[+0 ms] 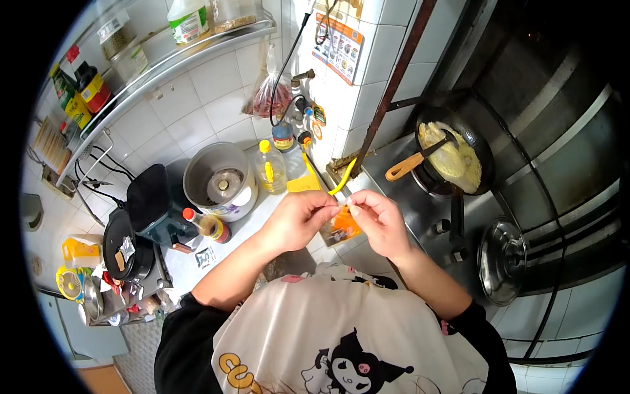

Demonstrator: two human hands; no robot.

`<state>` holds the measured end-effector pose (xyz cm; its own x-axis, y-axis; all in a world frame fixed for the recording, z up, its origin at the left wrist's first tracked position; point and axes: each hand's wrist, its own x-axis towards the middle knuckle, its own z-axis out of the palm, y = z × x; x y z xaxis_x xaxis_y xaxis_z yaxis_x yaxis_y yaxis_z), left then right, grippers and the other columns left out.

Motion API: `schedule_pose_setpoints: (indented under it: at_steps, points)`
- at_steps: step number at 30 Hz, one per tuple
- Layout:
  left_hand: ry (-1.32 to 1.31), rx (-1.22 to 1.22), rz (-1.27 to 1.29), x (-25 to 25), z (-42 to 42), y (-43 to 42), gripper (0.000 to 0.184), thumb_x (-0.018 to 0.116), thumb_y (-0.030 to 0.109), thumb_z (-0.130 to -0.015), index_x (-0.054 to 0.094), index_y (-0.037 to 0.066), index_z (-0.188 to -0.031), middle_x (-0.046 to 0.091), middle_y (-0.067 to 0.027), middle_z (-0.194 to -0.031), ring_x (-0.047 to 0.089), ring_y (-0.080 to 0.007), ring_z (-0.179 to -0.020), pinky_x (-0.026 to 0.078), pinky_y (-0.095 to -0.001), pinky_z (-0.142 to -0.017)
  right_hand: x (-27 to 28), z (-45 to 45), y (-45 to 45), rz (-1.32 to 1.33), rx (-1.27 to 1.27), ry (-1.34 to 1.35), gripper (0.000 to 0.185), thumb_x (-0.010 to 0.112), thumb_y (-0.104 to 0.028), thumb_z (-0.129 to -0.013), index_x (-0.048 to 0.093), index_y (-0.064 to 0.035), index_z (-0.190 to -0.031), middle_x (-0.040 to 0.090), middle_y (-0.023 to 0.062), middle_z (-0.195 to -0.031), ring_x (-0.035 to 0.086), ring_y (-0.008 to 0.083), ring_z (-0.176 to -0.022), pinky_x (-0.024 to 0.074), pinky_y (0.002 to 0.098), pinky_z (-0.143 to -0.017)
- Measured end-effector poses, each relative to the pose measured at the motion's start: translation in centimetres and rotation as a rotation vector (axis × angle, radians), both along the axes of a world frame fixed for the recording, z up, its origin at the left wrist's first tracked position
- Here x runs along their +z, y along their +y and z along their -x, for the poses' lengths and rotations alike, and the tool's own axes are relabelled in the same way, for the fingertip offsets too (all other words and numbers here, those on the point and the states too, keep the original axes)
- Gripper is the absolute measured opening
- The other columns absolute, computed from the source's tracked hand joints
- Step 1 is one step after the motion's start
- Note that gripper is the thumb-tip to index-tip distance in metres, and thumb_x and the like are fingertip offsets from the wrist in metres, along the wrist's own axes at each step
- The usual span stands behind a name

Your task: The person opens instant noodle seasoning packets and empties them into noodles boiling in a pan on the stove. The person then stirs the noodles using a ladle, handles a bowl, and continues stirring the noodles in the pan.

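Note:
In front of my chest, my left hand (298,220) and my right hand (382,223) are close together, each pinching the top edge of a small orange plastic packet (342,226). The packet hangs below my fingertips, its print too blurred to read. To the right, a black wok (482,134) sits on the stove with pale yellow food (453,157) in it. A spatula with a wooden handle (405,167) rests in the wok, its blade on the food.
On the left counter stand a grey pot (209,197), an oil bottle with a yellow cap (272,171), a red-capped sauce bottle (213,228) and a dark appliance (154,203). A glass lid (502,261) lies right of the stove. A shelf rail (190,56) runs above.

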<state>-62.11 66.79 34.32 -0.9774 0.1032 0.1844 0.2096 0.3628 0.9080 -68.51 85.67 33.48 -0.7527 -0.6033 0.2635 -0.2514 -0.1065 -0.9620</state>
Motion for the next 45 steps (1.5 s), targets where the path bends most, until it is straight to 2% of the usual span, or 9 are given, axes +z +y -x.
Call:
schedule_pose_setpoints:
  at_steps: [3,7,16,19,25,28,32,40,45]
  points:
    - [0.304,-0.107,0.281,1.3,0.3,-0.8,0.008,0.062,0.008,-0.085,0.062,0.002,-0.090,0.062,-0.0155,-0.081,0.059,-0.0364,-0.078,0.049,-0.0418,-0.068,1.5,0.7,-0.3,-0.182,0.040,0.317,0.006,0.060,-0.004,-0.088,0.060,0.0015,-0.087,0.061,0.0091,-0.074,0.057,0.0151,-0.064,0.0450,0.0279,-0.059]
    - [0.300,-0.124,0.368,2.0,0.1,-1.2,0.008,0.064,0.009,-0.084,0.061,0.002,-0.085,0.060,-0.0143,-0.076,0.059,-0.0350,-0.074,0.047,-0.0417,-0.065,2.9,0.4,-0.7,-0.299,0.058,0.415,0.004,0.061,-0.003,-0.084,0.061,0.0013,-0.084,0.060,0.0150,-0.070,0.057,0.0261,-0.059,0.0443,0.0330,-0.055]
    - [0.562,-0.015,0.442,0.8,0.1,-1.4,0.012,0.066,-0.001,-0.072,0.062,0.003,-0.082,0.057,-0.0113,-0.071,0.056,-0.0327,-0.066,0.045,-0.0402,-0.058,1.2,0.0,-2.4,-0.169,-0.077,0.309,0.007,0.061,-0.001,-0.082,0.061,0.0043,-0.077,0.058,0.0145,-0.065,0.057,0.0216,-0.056,0.0434,0.0332,-0.052]
    - [0.646,0.024,0.551,0.7,0.2,-1.4,0.019,0.066,-0.002,-0.066,0.062,0.004,-0.083,0.056,-0.0094,-0.069,0.056,-0.0308,-0.064,0.045,-0.0395,-0.058,-0.5,0.8,-2.8,-0.201,-0.024,0.198,0.010,0.056,0.001,-0.089,0.064,0.0036,-0.082,0.060,0.0023,-0.069,0.053,0.0047,-0.057,0.0413,0.0224,-0.047]
    - [0.816,0.023,0.692,0.7,0.4,-1.3,0.024,0.068,0.000,-0.063,0.062,0.003,-0.086,0.053,-0.0061,-0.067,0.053,-0.0249,-0.061,0.043,-0.0380,-0.055,-0.4,0.4,-3.5,0.066,0.027,-0.590,0.017,0.057,-0.009,-0.092,0.064,0.0024,-0.082,0.057,-0.0008,-0.063,0.051,0.0060,-0.054,0.0418,0.0218,-0.050]
    - [0.855,0.103,0.676,1.1,0.5,-1.6,0.022,0.068,0.001,-0.064,0.062,0.003,-0.086,0.052,-0.0064,-0.066,0.052,-0.0243,-0.058,0.042,-0.0372,-0.054,-0.6,0.2,-3.9,0.131,0.006,-0.547,0.019,0.058,-0.011,-0.093,0.064,0.0029,-0.082,0.057,-0.0011,-0.064,0.051,0.0060,-0.054,0.0404,0.0215,-0.050]
    - [0.822,0.237,0.671,0.0,0.4,-1.2,0.021,0.066,0.001,-0.067,0.062,0.004,-0.087,0.052,-0.0066,-0.066,0.053,-0.0247,-0.058,0.043,-0.0367,-0.054,0.6,1.1,-4.2,-0.023,-0.157,0.374,0.015,0.058,-0.006,-0.091,0.065,0.0054,-0.084,0.054,0.0042,-0.062,0.051,0.0085,-0.056,0.0400,0.0253,-0.050]
    - [0.869,0.360,0.850,-1.0,3.8,-1.5,0.022,0.062,0.008,-0.069,0.061,0.005,-0.090,0.054,-0.0058,-0.071,0.056,-0.0237,-0.062,0.045,-0.0354,-0.057,-0.1,4.5,-6.4,-0.154,-0.270,0.132,0.018,0.062,-0.012,-0.088,0.064,0.0048,-0.082,0.060,0.0147,-0.062,0.054,0.0135,-0.054,0.0424,0.0302,-0.052]
    - [0.611,0.400,0.438,0.0,4.2,-1.8,0.007,0.063,0.008,-0.084,0.061,0.004,-0.089,0.060,-0.0141,-0.073,0.060,-0.0331,-0.069,0.048,-0.0417,-0.061,-0.8,6.2,-6.1,-0.035,-0.111,0.021,0.018,0.061,-0.011,-0.093,0.069,0.0038,-0.089,0.059,0.0008,-0.065,0.051,0.0043,-0.058,0.0412,0.0215,-0.052]
